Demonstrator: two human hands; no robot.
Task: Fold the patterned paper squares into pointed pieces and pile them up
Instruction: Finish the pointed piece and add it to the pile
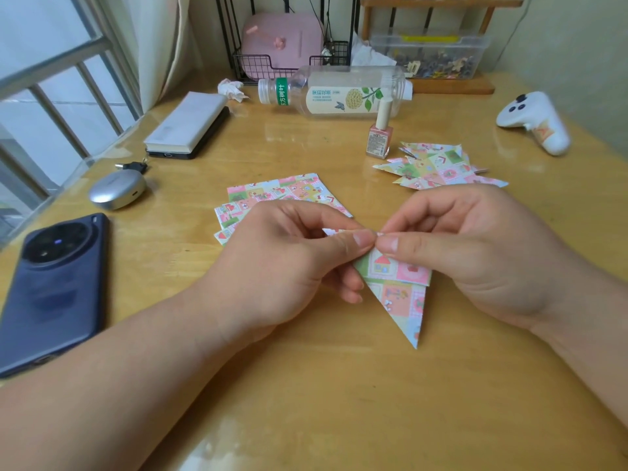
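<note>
A folded patterned paper piece [397, 287] hangs between both hands, its long point aimed down toward me. My left hand [289, 263] pinches its top edge with thumb and forefinger. My right hand [469, 253] pinches the same edge right beside it, thumbs almost touching. A small stack of flat patterned squares [272, 193] lies on the wooden table [306, 385] behind my left hand, partly hidden by it. A pile of finished pointed pieces [438, 166] lies at the right, behind my right hand.
A dark phone [51, 294] lies at the left, a silver earbud case [117, 190] and a white box [188, 124] behind it. A plastic bottle [336, 91] lies on its side, a nail polish bottle [380, 137] stands before it, a white controller [533, 122] far right.
</note>
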